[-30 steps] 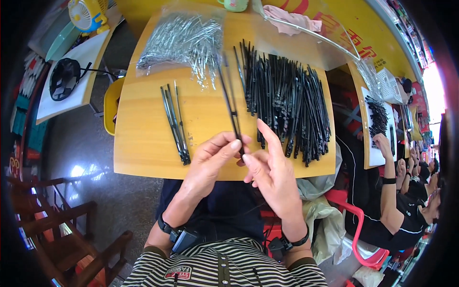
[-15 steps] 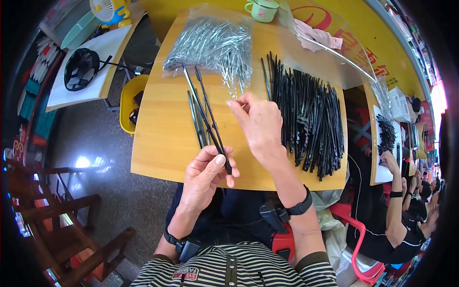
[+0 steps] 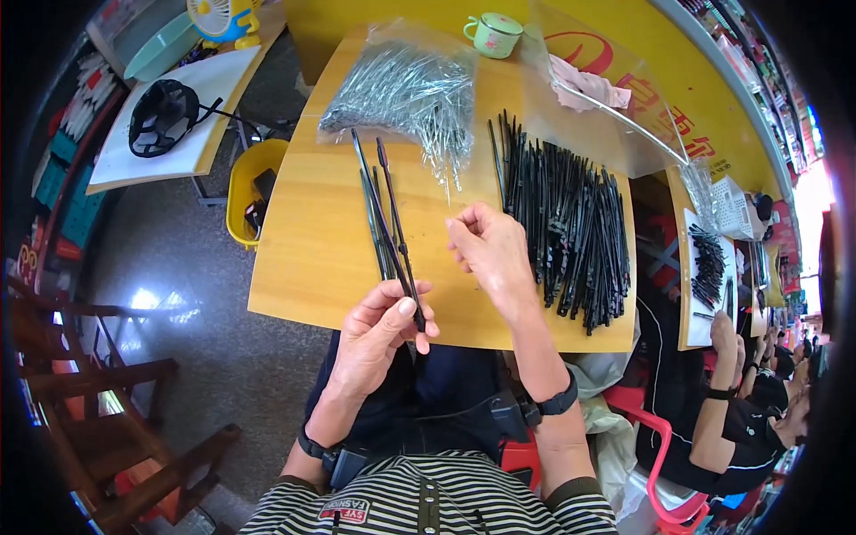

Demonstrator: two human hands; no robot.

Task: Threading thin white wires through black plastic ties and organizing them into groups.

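Note:
My left hand (image 3: 374, 334), closed near the table's front edge, pinches two slender black rods (image 3: 402, 250) at their lower ends; they spread apart upward in a narrow V. Beneath them, more dark strips (image 3: 371, 209) lie on the wooden table. My right hand (image 3: 492, 259) hovers to the right of the rods, thumb and fingers pinched together. A thin silvery piece (image 3: 448, 191) sticks up at its fingertips. Above lies a clear plastic bag (image 3: 334, 120) full of thin silvery pieces (image 3: 401, 80), some spilling from its lower right corner. A big pile of black rods (image 3: 571, 227) lies to the right.
A green lidded mug (image 3: 496, 36) and a pink cloth (image 3: 584, 86) by a clear plastic sheet are at the back. Left of the table stand a yellow bin (image 3: 239, 192) and a wooden chair (image 3: 98, 419). At right, another person (image 3: 713, 419) sits beside a red chair (image 3: 664, 446).
My right hand has drawn back from the bag's spilled silvery pieces, toward me. My left hand still holds the two black rods. The whole view has shifted slightly.

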